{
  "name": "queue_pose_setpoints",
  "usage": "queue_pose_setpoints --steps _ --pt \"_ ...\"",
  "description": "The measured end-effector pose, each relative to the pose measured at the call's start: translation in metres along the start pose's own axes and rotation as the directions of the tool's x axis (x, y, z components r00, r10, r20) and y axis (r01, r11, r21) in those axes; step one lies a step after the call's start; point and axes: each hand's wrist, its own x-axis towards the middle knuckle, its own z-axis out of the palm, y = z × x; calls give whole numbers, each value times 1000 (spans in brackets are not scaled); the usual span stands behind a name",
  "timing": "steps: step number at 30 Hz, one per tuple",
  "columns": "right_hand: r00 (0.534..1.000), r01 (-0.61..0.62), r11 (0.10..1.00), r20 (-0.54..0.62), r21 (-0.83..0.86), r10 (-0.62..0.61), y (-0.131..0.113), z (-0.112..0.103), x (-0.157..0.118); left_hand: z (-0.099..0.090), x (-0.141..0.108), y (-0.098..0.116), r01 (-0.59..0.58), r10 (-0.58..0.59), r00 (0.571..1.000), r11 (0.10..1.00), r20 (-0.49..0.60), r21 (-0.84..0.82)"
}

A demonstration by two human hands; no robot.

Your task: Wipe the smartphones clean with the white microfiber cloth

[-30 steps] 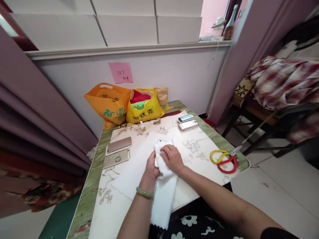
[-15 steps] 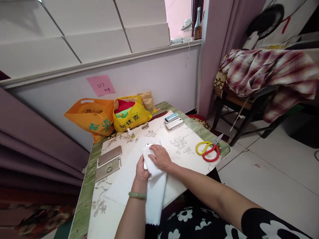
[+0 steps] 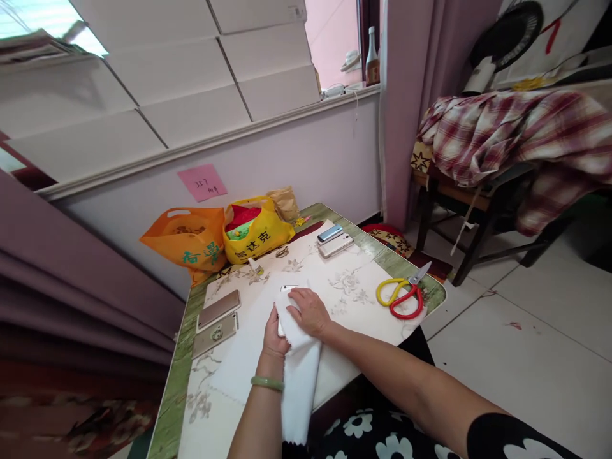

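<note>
My left hand (image 3: 276, 335) grips a white smartphone (image 3: 285, 289) from its left side, just above the table. Most of the phone is hidden; its top edge shows beyond the fabric. Over the phone lies a white cloth (image 3: 301, 392) with a zigzag edge, its lower part hanging past the table's front edge. My right hand (image 3: 310, 311) presses the cloth onto the phone's face, fingers bent over it. To the left lie a rose-gold phone (image 3: 218, 308) and a gold phone with a round ring (image 3: 216, 336).
Scissors with yellow and red handles (image 3: 404, 296) lie at the table's right. A blue phone (image 3: 329, 233) and a silver phone (image 3: 336, 245) lie farther back. An orange bag (image 3: 184, 239) and a yellow bag (image 3: 261, 237) stand at the back left, near a small bottle (image 3: 255, 264).
The camera view has tilted up slightly, so the table sits lower in the picture. Both hands keep their hold on the phone and cloth, with the right hand shifted only slightly.
</note>
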Motion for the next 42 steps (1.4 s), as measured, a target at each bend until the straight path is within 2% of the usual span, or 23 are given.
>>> queue_pose_setpoints --steps 5,9,14,21,24,31,35,42 --pt "1000 26 999 -4 29 -26 -1 2 -2 -1 -2 -2 49 -50 997 999 62 19" --pt "999 38 999 -5 25 -38 1 6 -4 0 -4 -3 45 -44 995 999 84 -16" --pt "998 59 998 17 -19 -59 4 10 -7 -1 -8 -6 37 -32 997 997 70 -67" --pt "973 215 975 104 -59 -208 3 6 -11 -5 -10 -10 14 -14 1000 986 4 -166" --pt "964 243 969 122 -52 -235 4 6 -12 -5 -10 -10 22 -23 1000 979 -6 -201" --pt "961 250 966 143 -70 -238 5 8 -12 -8 -11 -11 84 -86 996 968 0 -238" --pt "959 253 965 148 -69 -241 5 8 -10 -11 -9 -12 112 -102 993 955 50 -274" --pt "966 215 976 158 -38 -207 2 6 -13 -9 -6 -9 66 -48 996 958 70 -278"
